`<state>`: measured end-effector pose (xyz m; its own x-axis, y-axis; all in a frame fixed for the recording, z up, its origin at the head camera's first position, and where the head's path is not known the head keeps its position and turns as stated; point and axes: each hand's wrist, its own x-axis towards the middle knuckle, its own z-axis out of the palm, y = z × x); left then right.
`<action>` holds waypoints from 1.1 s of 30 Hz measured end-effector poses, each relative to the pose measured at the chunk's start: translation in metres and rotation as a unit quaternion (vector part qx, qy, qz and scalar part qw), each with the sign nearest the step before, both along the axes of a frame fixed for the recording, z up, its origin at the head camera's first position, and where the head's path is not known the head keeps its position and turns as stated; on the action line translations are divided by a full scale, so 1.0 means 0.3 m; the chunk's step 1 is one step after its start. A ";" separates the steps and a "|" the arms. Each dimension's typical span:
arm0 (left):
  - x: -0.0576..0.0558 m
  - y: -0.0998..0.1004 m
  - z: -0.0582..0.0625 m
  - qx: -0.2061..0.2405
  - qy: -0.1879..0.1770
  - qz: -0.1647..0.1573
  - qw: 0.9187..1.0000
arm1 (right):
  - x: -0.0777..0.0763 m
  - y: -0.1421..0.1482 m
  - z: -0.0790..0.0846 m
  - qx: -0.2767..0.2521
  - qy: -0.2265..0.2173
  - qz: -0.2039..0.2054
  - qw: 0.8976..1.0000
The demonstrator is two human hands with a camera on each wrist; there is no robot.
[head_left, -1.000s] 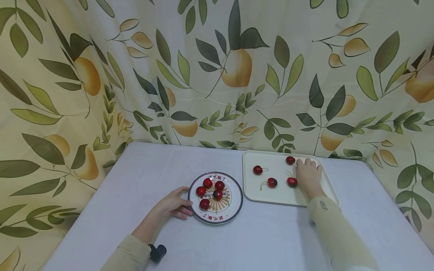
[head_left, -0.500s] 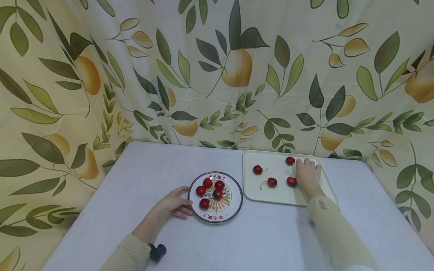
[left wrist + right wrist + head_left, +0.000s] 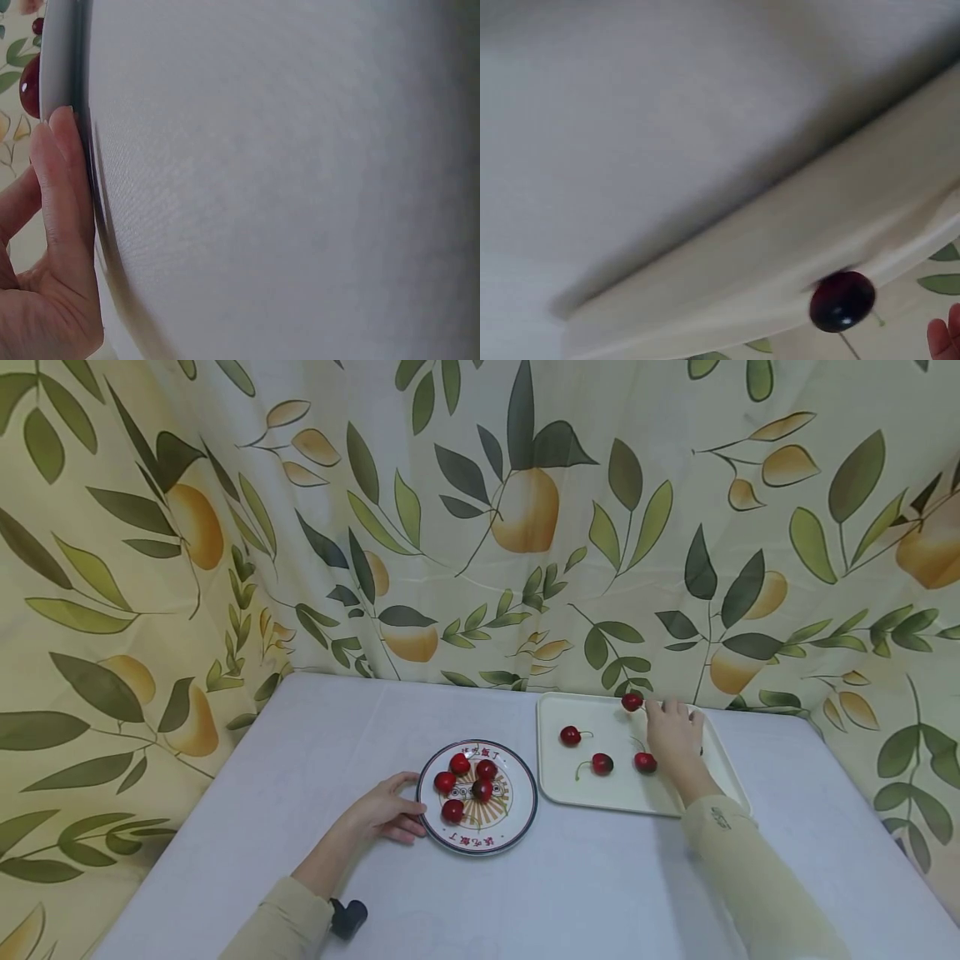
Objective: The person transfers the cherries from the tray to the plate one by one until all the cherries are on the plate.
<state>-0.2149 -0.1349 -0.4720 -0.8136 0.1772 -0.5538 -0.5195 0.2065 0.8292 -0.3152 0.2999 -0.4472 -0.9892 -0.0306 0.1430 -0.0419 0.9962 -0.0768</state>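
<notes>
My right hand [image 3: 675, 739] is over the right part of a cream tray [image 3: 555, 789]. Its fingertips pinch the stem of a dark red cherry [image 3: 632, 702], which is at the tray's far edge. Three other cherries, including one near the palm [image 3: 645, 762], lie on the tray; a dark spot right of the hand is too hidden to identify. At the left, my left hand [image 3: 386, 810] holds the rim of a round plate [image 3: 517, 814] bearing several cherries [image 3: 482, 790]. In the left wrist view, its fingers [image 3: 64, 187] lie against the plate's side.
A white cloth [image 3: 600, 885] covers the table, and a fruit-patterned curtain [image 3: 465, 593] hangs behind and at the left. The tray stands right of the plate with a narrow gap between. A small black device [image 3: 348, 920] is at the left cuff.
My right hand has shifted slightly left and away from me. The cherry by its fingertips has moved the same way, towards the tray's far edge. The left hand and plate look unchanged.
</notes>
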 end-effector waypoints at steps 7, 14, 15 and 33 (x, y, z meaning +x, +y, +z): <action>0.001 0.000 -0.002 0.003 0.003 -0.002 1.000 | 0.005 -0.078 0.041 -0.020 0.039 0.034 0.998; 0.002 -0.001 -0.003 -0.001 -0.001 -0.001 1.000 | 0.033 -0.184 0.060 -0.031 0.109 0.093 0.989; 0.001 -0.001 -0.005 -0.001 -0.001 -0.001 1.000 | 0.039 -0.200 0.061 -0.032 0.118 0.101 0.987; -0.001 -0.001 -0.002 0.002 0.002 -0.002 1.000 | 0.125 -0.443 0.042 -0.006 0.124 0.202 0.971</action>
<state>-0.2151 -0.1353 -0.4726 -0.8155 0.1824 -0.5492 -0.5149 0.2046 0.8325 -0.2778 0.1670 -0.4345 -0.8320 -0.4066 0.3775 -0.4485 0.8934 -0.0261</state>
